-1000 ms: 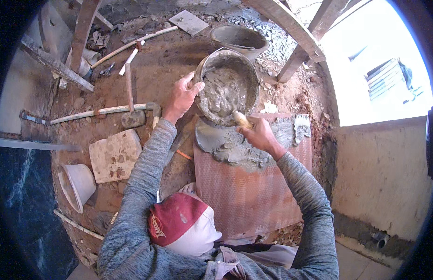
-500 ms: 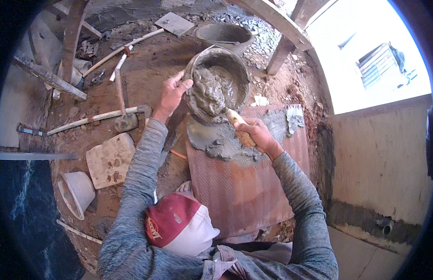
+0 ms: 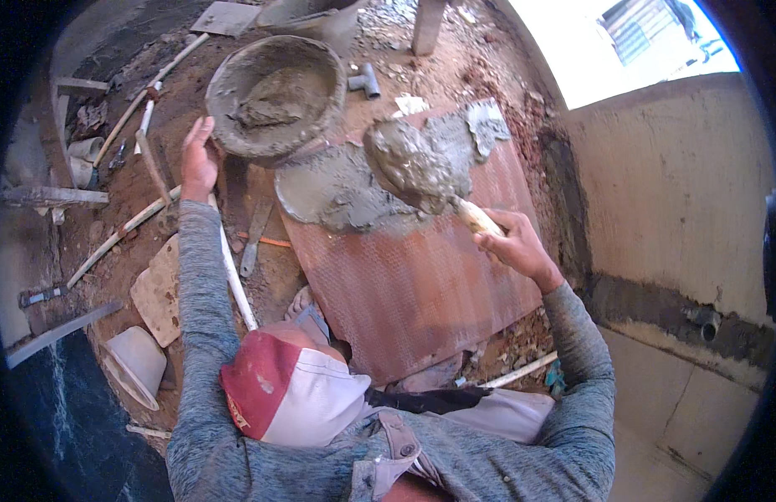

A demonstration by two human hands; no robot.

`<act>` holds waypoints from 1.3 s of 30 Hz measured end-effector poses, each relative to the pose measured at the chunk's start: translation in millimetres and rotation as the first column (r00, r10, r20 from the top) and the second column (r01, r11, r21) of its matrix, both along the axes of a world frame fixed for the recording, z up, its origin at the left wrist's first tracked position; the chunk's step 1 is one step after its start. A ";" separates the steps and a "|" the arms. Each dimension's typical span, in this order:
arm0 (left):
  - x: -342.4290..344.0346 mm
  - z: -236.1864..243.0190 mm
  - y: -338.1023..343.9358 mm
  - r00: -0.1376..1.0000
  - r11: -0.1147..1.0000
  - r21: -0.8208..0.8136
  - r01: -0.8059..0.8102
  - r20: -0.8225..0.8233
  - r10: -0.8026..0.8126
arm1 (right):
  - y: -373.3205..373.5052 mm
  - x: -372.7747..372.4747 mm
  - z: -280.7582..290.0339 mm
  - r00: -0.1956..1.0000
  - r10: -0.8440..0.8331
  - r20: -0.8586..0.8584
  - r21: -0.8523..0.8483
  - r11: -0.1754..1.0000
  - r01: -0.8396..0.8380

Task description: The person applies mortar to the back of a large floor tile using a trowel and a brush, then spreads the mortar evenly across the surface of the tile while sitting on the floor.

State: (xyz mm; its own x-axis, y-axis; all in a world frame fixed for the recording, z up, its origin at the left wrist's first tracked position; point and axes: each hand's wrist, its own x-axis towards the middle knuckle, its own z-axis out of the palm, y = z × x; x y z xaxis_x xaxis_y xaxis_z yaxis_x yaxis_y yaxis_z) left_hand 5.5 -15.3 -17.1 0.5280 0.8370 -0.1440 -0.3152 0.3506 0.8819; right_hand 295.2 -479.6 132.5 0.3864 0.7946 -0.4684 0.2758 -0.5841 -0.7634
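Note:
A round bucket of wet grey mortar stands beyond the far left corner of a textured reddish board. My left hand is at the bucket's left side, fingers stretched out along its wall; whether they touch it is hard to tell. In my right hand is the pale handle of a trowel, fingers wrapped round it. A heaped lump of mortar covers the trowel's blade, above the board's far part. Below it, a mortar layer spreads over the board's far end.
A grey T-shaped pipe fitting lies right of the bucket, and another bucket stands behind. Left of the board are a flat scraper and a white pole. Farther left lie a pale slab and a tipped white bucket.
The bucket, tilted toward me before, now stands more upright and farther left. My left hand's fingers have straightened. My right hand has brought the trowel out of the bucket, loaded with mortar.

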 end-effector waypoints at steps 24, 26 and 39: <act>-23.6 -54.6 34.4 0.991 0.982 -0.172 -0.082 -0.121 0.061 | -186.0 -53.4 -50.5 0.783 0.046 0.620 -0.131 0.990 0.046; -25.6 -54.8 31.4 0.993 0.981 -0.178 -0.071 -0.109 0.052 | -185.5 -48.5 -62.2 0.784 0.118 0.610 -0.188 0.982 -0.001; -17.5 -50.5 18.5 0.994 0.977 -0.197 -0.083 -0.090 0.067 | -149.6 57.7 -92.8 0.897 -0.022 0.442 -0.253 0.956 0.148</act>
